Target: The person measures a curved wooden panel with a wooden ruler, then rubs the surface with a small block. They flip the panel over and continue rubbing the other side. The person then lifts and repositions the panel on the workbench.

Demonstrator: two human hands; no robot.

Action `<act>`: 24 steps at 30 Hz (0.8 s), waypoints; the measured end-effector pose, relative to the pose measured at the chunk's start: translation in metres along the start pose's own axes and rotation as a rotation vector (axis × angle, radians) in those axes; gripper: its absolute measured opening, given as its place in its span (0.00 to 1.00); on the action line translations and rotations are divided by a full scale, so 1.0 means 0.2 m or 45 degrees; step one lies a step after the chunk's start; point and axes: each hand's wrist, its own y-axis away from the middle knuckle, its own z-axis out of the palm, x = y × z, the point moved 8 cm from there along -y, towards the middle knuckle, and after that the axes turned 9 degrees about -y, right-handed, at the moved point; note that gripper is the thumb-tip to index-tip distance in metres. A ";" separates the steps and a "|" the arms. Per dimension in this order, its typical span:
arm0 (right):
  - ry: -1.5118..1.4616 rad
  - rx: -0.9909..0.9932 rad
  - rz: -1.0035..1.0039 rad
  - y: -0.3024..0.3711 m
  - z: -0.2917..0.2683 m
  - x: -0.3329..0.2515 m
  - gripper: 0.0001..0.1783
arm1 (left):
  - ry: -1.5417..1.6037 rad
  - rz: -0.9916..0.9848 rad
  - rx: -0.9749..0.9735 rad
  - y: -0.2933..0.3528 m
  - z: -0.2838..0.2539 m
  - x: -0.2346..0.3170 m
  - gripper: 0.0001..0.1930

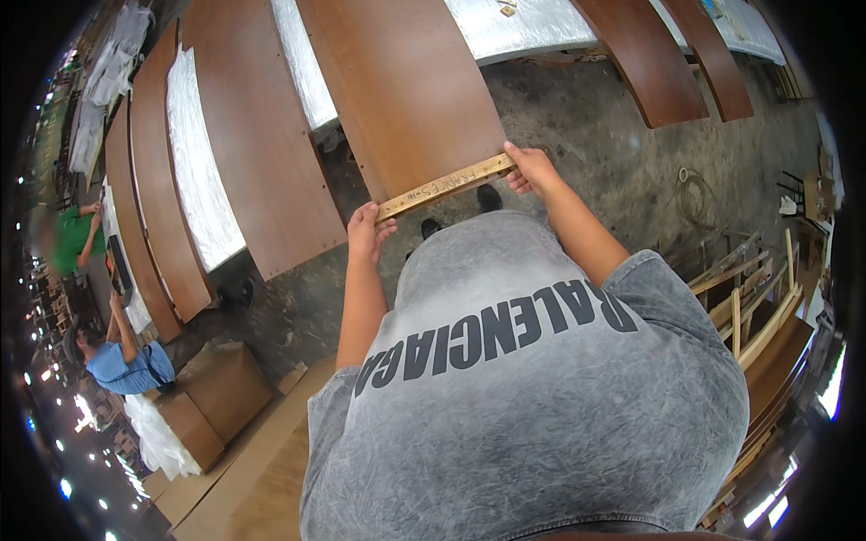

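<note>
A pale wooden strip [447, 186] with dark handwriting and small holes runs along the near end of a wide brown wooden panel [410, 90]. My left hand [368, 233] is closed round the strip's left end, thumb on top, at the panel's near left corner. At the near right corner my right hand [530, 169] grips the strip's other end, its fingers curling underneath. Whether my fingers also hold the panel itself, I cannot tell. The panel reaches away from me, over supports wrapped in silvery film.
More brown panels [253, 135] lie to the left and right panels [640, 68] to the far right, over film-wrapped supports [203, 162]. Two people [131, 356] work at far left. Cardboard boxes [221, 388] stand behind left; timber offcuts [758, 307] and a coiled hose [693, 194] are right.
</note>
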 end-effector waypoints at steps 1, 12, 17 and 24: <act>0.083 -0.005 -0.054 -0.02 0.01 0.00 0.32 | -0.005 0.029 -0.003 -0.01 0.00 0.00 0.17; -0.056 0.001 0.101 -0.02 -0.01 0.13 0.29 | -0.893 0.304 0.315 -0.04 -0.04 0.07 0.24; -0.056 0.073 0.028 0.01 -0.04 0.11 0.25 | -1.055 0.236 0.276 -0.06 -0.06 0.03 0.30; 0.112 0.159 -0.234 0.01 -0.05 0.08 0.25 | -1.029 0.231 0.187 -0.08 -0.04 -0.01 0.31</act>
